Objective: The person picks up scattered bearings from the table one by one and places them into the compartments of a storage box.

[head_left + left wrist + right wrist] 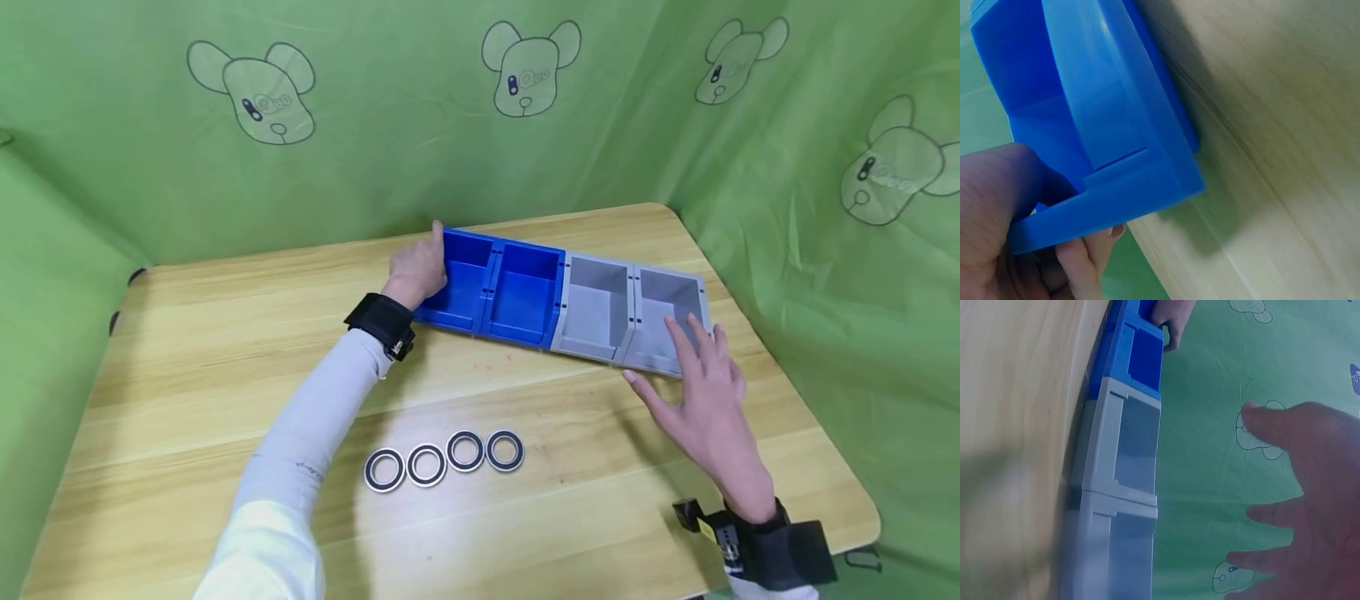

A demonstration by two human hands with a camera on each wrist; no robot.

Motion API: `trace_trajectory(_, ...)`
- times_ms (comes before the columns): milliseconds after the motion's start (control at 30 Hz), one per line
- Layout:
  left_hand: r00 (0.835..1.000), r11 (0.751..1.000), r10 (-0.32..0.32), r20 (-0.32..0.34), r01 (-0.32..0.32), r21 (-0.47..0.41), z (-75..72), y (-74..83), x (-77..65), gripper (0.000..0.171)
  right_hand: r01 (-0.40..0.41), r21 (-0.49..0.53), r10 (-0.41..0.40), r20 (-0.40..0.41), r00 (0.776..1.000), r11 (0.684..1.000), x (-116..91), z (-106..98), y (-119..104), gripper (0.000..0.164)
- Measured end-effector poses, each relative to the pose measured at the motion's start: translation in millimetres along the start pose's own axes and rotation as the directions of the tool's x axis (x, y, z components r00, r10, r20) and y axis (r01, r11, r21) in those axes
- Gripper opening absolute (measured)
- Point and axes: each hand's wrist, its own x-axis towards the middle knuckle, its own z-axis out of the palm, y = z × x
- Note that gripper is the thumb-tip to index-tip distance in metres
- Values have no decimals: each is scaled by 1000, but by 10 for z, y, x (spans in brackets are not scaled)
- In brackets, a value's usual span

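Note:
Two blue bins and two grey bins stand joined in a slanting row toward the back of the table. My left hand grips the outer side wall of the leftmost blue bin; the left wrist view shows the thumb inside that wall and fingers beneath it. My right hand, fingers spread and holding nothing, hovers by the near right corner of the rightmost grey bin. Beside it are the other grey bin and the second blue bin. Every bin interior that shows is bare.
Several ball bearings lie flat in a short row on the wooden table, in front of the bins. A green cloth with printed bear heads hangs behind and on both sides. The table's right edge runs close to the grey bins.

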Motion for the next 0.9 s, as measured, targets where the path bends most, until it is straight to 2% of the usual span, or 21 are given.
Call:
trace_trajectory(133, 1000, 999, -28, 8, 28, -24, -8, -100, -89, 78, 8, 19, -8, -15, 1000, 1000, 100, -11, 32, 82)
trace_trajectory(267, 997, 996, -71, 11, 71, -54, -31, -258, -207, 79, 5, 54, -5, -3, 1000, 999, 320, -28, 120, 74)
trace_trajectory(400, 991, 989, -131, 32, 132, -59, -55, -431, -352, 79, -11, 95, 8, 35, 999, 995, 602, 14, 325, 67)
trace_trajectory(467, 986, 984, -158, 43, 161, -71, -69, -506, -433, 78, -51, 99, 43, 85, 996, 994, 741, 59, 429, 68)
trace_trajectory(600, 979, 975, -194, 55, 199, -102, -89, -623, -600, 75, -116, 58, 101, 209, 973, 992, 989, 202, 552, 75)
trace_trajectory(700, 976, 970, -212, 51, 217, -115, -80, -685, -712, 71, -119, 25, 107, 280, 954, 993, 1133, 327, 568, 77)
trace_trajectory(900, 973, 960, -227, 45, 231, -159, -63, -733, -840, 56, -134, 24, 115, 370, 922, 991, 1247, 455, 538, 69)
